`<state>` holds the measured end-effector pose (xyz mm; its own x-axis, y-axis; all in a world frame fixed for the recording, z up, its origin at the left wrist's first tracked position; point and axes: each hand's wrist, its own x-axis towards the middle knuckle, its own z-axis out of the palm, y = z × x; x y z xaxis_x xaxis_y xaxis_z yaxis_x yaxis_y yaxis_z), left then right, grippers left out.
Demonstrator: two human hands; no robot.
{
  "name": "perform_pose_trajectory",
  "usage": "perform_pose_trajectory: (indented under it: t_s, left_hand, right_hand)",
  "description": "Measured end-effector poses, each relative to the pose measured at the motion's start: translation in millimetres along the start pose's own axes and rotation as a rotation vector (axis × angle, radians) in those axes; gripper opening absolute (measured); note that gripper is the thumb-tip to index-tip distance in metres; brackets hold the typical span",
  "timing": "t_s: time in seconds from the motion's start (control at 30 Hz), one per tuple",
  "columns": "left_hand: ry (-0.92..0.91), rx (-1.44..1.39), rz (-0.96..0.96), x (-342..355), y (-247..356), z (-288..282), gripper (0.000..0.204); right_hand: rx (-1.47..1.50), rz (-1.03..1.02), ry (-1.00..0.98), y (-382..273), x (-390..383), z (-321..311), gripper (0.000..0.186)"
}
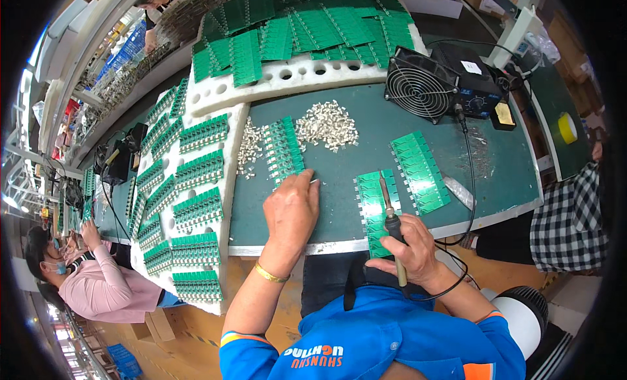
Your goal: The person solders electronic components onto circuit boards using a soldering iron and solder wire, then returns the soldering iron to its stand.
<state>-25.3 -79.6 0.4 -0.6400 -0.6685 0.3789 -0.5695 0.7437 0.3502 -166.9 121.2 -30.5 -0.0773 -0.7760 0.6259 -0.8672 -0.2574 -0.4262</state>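
Wide head-worn fisheye; facing downward

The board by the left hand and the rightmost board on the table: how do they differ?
The board by the left hand lies between two heaps of white parts; the rightmost board lies beside another board. White parts crowd the board by the left hand; the rightmost board shows mostly bare green. Both are long and green.
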Motion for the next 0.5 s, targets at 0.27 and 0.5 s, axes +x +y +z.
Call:
perform_pose_trajectory:
  t_s: [0.27, 0.5]
  left_hand:
    - [0.043, -0.162, -0.057, 44.0, 13.6, 27.1, 0.019]
    - [-0.064, -0.100, -0.079, 49.1, 19.9, 33.3, 0.017]
  right_hand:
    - [0.014, 0.008, 0.014, -0.8, -0.3, -1.6, 0.060]
    - [0.027, 0.016, 0.017, -1.4, -6.5, -1.9, 0.058]
